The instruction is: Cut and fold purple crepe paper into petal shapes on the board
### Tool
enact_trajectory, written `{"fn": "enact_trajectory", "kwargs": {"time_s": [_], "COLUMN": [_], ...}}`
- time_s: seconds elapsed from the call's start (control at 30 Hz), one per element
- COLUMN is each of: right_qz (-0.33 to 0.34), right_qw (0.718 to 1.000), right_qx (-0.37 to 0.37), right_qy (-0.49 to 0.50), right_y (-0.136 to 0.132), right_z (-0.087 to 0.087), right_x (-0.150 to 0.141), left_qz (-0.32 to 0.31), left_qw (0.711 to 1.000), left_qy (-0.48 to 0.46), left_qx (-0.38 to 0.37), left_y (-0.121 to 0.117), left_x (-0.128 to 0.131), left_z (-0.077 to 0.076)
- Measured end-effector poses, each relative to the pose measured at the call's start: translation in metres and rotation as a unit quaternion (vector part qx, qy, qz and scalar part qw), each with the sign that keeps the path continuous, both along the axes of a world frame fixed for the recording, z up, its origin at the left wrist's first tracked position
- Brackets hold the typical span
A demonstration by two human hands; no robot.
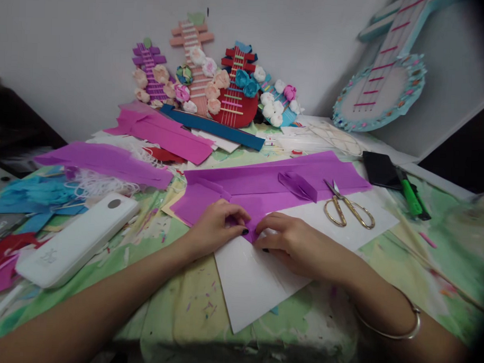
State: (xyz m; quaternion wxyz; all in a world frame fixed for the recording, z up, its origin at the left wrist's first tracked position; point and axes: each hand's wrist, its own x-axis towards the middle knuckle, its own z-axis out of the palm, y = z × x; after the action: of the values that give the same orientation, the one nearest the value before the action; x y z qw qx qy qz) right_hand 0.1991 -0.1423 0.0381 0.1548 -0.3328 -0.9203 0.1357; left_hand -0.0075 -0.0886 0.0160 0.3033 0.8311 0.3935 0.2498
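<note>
A purple paper sheet [273,196] lies in front of me, partly over a white board [246,287]. At its near edge my left hand [216,225] is closed, thumb and curled fingers gripping the paper. My right hand [295,241] faces it from the other side, fingers bent and pinching the same edge. The exact grip is partly hidden under the fingers. A folded purple paper petal [299,188] rests on the sheet. To the right, gold-handled scissors [348,206] lie with their blades slightly apart.
A white device [79,239] lies at left beside blue crepe paper [43,193] and white string [107,182]. Several decorated paper guitars [233,96] lean on the wall. A black phone-like slab [381,169] and a green cutter [410,195] are at right.
</note>
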Motion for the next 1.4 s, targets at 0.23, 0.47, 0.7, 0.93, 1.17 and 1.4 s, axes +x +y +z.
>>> {"fn": "enact_trajectory", "kwargs": {"time_s": [0.23, 0.47, 0.7, 0.93, 1.17, 1.4], "right_qz": [-0.005, -0.001, -0.001, -0.017, -0.005, -0.022], "right_qw": [1.0, 1.0, 1.0, 0.999, 0.998, 0.997], "right_qx": [-0.006, -0.016, -0.022, -0.023, 0.009, 0.014], "right_qy": [-0.012, -0.016, -0.008, -0.026, -0.065, -0.068], "right_y": [0.0, 0.0, 0.001, 0.0, -0.003, -0.006], "right_z": [0.0, 0.002, 0.002, 0.003, 0.002, 0.001], "right_x": [0.001, 0.001, 0.003, 0.001, -0.001, -0.004], "left_qz": [-0.004, -0.051, -0.063, -0.057, -0.055, -0.002], "left_qw": [1.0, 0.996, 0.993, 0.993, 0.994, 0.998], "left_qy": [-0.023, 0.005, 0.011, 0.016, 0.015, -0.01], "left_qx": [-0.012, 0.067, 0.101, 0.099, 0.093, 0.06], "left_y": [0.0, 0.001, -0.001, -0.003, -0.002, 0.0], "left_x": [0.001, -0.003, -0.006, -0.005, -0.004, -0.01], "left_z": [0.0, -0.002, -0.002, 0.0, 0.0, -0.005]}}
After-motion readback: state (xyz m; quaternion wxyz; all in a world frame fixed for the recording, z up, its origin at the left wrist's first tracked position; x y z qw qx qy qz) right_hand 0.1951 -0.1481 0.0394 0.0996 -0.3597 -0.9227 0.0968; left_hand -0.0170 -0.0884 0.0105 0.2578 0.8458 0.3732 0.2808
